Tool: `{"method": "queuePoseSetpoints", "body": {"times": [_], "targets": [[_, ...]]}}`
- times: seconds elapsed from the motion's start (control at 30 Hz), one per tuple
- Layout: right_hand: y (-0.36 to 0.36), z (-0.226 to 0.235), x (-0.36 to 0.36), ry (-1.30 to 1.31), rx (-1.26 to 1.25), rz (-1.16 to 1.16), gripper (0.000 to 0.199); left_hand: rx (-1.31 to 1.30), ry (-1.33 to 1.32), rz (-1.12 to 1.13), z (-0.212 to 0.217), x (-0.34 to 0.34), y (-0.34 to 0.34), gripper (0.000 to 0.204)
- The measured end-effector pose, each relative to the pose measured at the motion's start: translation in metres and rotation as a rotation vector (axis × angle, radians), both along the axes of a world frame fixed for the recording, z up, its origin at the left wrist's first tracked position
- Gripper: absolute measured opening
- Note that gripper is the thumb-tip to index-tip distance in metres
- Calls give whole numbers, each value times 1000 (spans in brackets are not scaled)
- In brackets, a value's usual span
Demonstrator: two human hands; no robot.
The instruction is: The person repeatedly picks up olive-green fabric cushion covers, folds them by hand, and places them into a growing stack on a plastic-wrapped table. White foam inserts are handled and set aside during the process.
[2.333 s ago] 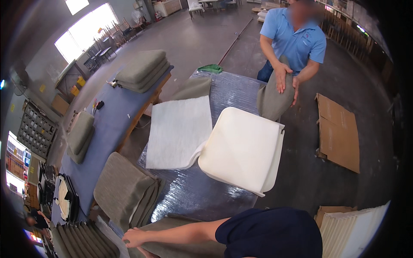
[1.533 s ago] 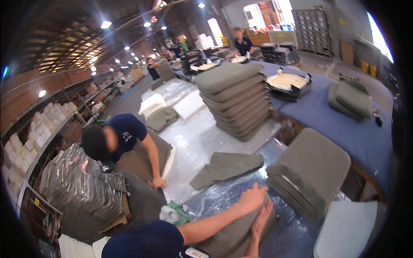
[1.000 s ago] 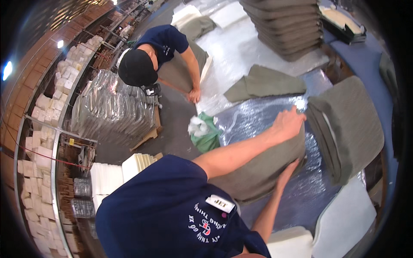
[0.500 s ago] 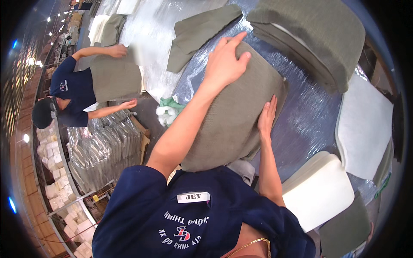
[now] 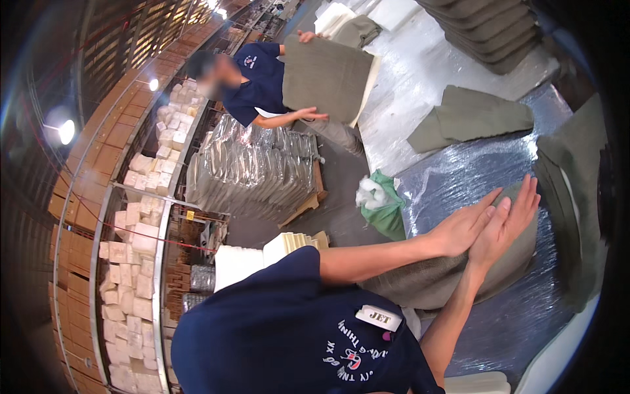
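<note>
A grey-green fabric cushion (image 5: pixel 420 284) lies in front of me on the plastic-covered table, partly under my forearms. My left hand (image 5: pixel 462 228) is stretched out over its far end, fingers extended. Against it, partly overlapping its fingertips, is my right hand (image 5: pixel 502 226), its fingers straight and close together. Neither hand grips anything. Whether the palms press on the fabric, I cannot tell. Beyond the hands lies a flat grey-green cover (image 5: pixel 469 119).
Cushions (image 5: pixel 489 29) are stacked at the far right; more grey-green fabric (image 5: pixel 577 197) lies nearer. A green bag with white stuffing (image 5: pixel 384 209) is at the table's left edge. Across the aisle a co-worker (image 5: pixel 252 82) holds a cushion (image 5: pixel 328 75) beside a plastic-wrapped stack (image 5: pixel 252 167).
My view has swung left. My hands, formerly apart on the cushion's far corner and right side, are now together at its far end. The co-worker has raised the other cushion.
</note>
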State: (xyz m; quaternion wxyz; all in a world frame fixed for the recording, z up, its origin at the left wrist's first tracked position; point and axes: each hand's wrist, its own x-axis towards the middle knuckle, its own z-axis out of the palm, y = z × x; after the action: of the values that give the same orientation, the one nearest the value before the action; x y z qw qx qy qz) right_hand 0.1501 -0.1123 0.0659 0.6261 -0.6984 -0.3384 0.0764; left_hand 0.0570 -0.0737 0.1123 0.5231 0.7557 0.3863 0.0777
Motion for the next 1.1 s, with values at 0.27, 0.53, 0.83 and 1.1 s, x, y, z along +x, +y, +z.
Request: {"method": "queuePoseSetpoints", "body": {"times": [0.27,0.53,0.83,1.1], "targets": [[-21,-77,-24,246,60,-93,62,344,410,-77,21,25,-17,77],[-60,-127,-51,319,-109,-121,61,564,325,-158,-3,17,-1,85],[-186,-234,-140,636,-443,-114,63,537,292,-148,2,17,16,86],[-188,-184,-76,714,-313,-49,48,510,300,-110,14,28,17,85]]}}
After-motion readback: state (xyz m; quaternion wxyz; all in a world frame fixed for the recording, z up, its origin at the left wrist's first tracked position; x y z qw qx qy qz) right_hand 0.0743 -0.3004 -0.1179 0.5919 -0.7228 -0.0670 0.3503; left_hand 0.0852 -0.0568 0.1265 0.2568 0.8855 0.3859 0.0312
